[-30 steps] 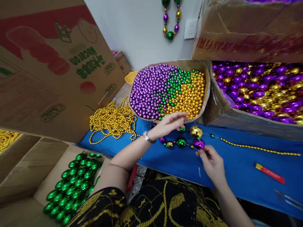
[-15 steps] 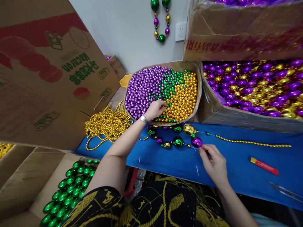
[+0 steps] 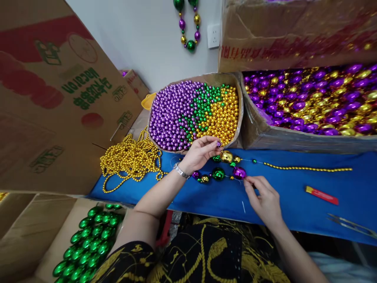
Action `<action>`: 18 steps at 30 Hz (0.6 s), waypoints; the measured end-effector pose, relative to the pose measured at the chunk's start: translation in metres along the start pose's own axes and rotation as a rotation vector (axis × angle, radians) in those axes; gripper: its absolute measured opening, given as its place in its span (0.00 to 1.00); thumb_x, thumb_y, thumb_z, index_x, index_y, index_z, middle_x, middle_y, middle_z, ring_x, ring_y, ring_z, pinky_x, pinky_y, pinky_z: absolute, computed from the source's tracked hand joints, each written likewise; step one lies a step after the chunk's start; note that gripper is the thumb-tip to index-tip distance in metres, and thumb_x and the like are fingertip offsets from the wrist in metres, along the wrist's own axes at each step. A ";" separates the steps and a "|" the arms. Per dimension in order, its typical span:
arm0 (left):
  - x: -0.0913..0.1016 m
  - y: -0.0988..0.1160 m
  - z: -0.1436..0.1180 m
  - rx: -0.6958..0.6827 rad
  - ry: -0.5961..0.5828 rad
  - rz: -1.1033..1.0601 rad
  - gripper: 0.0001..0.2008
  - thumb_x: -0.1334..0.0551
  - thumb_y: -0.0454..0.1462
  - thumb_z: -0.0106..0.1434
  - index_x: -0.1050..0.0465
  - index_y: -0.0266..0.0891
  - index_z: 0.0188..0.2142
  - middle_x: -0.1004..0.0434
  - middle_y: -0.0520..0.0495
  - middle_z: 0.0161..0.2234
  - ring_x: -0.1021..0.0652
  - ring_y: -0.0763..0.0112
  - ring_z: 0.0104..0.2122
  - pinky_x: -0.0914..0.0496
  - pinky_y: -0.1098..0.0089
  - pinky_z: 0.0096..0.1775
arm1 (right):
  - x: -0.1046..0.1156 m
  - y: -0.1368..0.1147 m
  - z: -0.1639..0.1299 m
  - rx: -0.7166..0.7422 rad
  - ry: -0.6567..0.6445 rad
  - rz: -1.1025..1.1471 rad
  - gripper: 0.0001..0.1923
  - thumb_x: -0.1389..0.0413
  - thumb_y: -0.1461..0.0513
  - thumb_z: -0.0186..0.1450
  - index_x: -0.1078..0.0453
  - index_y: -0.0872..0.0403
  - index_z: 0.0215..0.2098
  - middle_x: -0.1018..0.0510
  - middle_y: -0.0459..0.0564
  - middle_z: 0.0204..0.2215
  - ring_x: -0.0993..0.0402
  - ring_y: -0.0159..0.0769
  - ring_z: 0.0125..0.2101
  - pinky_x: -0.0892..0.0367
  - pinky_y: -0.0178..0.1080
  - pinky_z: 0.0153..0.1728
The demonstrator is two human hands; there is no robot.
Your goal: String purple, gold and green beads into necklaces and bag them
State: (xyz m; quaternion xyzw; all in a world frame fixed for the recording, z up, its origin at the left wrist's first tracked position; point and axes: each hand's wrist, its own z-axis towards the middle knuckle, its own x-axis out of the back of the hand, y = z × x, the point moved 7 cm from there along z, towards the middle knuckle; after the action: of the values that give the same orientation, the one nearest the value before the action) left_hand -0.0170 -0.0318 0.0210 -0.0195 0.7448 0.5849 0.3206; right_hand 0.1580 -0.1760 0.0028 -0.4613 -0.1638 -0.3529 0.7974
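Note:
My left hand (image 3: 200, 151) hovers over the front rim of a cardboard box (image 3: 239, 118) of small purple, green and gold beads, pinching a small purple bead (image 3: 218, 144) at its fingertips. On the blue table cover (image 3: 294, 196) lies a half-strung necklace (image 3: 219, 174) of large green, gold and purple beads. My right hand (image 3: 263, 198) pinches the thread just right of the big purple bead (image 3: 239, 172). A thin gold bead strand (image 3: 306, 169) trails off to the right.
A pile of gold bead chains (image 3: 129, 157) lies left of the bead box. A large box of purple and gold oval beads (image 3: 309, 98) stands at right, a box of green oval beads (image 3: 91, 239) at lower left. A red lighter (image 3: 321, 195) and scissors (image 3: 352, 225) lie at right.
My left hand went into the small-bead box, then drew back toward the necklace with a purple bead pinched in it. My right hand stayed on the thread.

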 end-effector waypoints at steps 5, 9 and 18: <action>-0.002 0.002 -0.002 -0.031 0.008 0.034 0.11 0.29 0.37 0.56 0.24 0.35 0.38 0.22 0.49 0.33 0.20 0.76 0.31 0.25 0.73 0.36 | -0.001 0.001 -0.001 0.015 -0.001 -0.002 0.05 0.46 0.63 0.68 0.28 0.54 0.39 0.23 0.48 0.33 0.24 0.31 0.33 0.29 0.32 0.36; -0.005 0.003 -0.003 -0.049 0.006 0.045 0.12 0.29 0.38 0.55 0.24 0.36 0.37 0.21 0.49 0.33 0.21 0.76 0.31 0.25 0.73 0.37 | 0.002 0.001 -0.002 0.016 -0.002 -0.005 0.05 0.46 0.63 0.68 0.28 0.53 0.39 0.23 0.49 0.33 0.24 0.31 0.32 0.28 0.32 0.36; -0.030 -0.023 -0.007 -0.184 -0.092 0.362 0.13 0.28 0.39 0.54 0.24 0.36 0.38 0.20 0.48 0.35 0.22 0.76 0.33 0.26 0.73 0.37 | -0.024 0.067 -0.036 -0.452 -0.017 0.362 0.12 0.43 0.55 0.65 0.34 0.52 0.43 0.22 0.48 0.32 0.21 0.36 0.32 0.24 0.39 0.36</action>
State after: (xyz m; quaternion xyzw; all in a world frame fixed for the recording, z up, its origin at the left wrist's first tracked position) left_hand 0.0128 -0.0558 0.0174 0.1122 0.6640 0.6989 0.2410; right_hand 0.1868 -0.1751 -0.0715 -0.6521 -0.0026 -0.2285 0.7229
